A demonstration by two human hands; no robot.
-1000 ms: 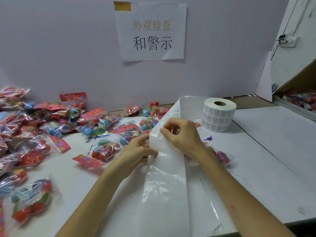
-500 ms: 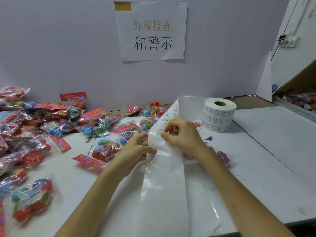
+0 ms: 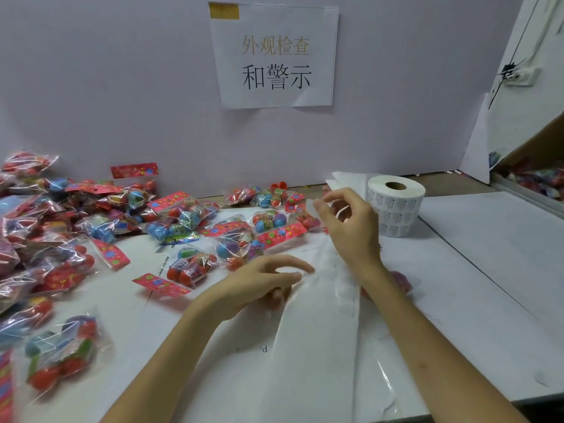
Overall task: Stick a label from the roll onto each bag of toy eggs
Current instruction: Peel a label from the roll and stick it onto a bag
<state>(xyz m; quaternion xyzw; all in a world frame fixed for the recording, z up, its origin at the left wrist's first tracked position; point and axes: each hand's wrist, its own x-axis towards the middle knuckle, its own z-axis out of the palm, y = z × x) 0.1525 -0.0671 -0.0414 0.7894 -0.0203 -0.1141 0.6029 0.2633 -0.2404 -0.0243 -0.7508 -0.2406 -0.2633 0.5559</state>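
Fingers of my right hand (image 3: 351, 233) are curled, thumb and forefinger drawn close together in the air just left of the white paper roll of printed labels (image 3: 396, 209). Their tips are blurred, so I cannot tell whether a label sits between them. My left hand (image 3: 259, 283) lies low with fingers loosely straight, its tips touching the left edge of the long glossy white backing strip (image 3: 320, 331), which runs from the roll toward me across the white table (image 3: 488, 254).

Clear plastic bags of coloured toy eggs with red flowered header cards (image 3: 61, 239) are heaped on my left, and one bag of red eggs (image 3: 192, 268) lies just beyond my left hand. Another bag (image 3: 401, 277) peeks out beside my right forearm. A brown cardboard box (image 3: 531, 151) at the far right holds more bags.

On the wall hangs a white paper sign (image 3: 274, 56) reading 外观检查 和警示. The print on the roll's labels is too small to read.
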